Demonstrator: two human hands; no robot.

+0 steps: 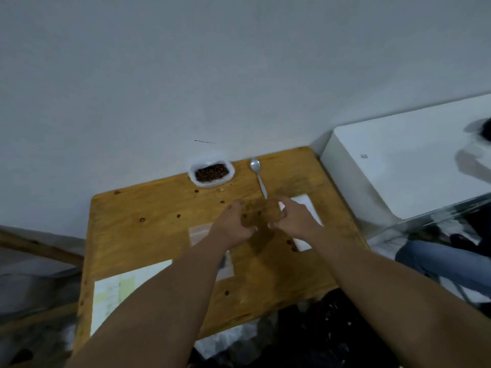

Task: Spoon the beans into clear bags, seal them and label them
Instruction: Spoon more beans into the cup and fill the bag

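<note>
No legible text, brand or number. Printed grid on white sheet (119, 290), nearer and left of left hand (232, 224), too blurred.

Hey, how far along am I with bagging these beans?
Done: no sealed or labelled bag shows. In hand: the left hand and right hand grip a clear bag above the table; its contents are too blurred to tell. Left: the beans sit in a white pouch at the back, the spoon lies unheld, and a paper sheet lies near the left forearm.
</note>
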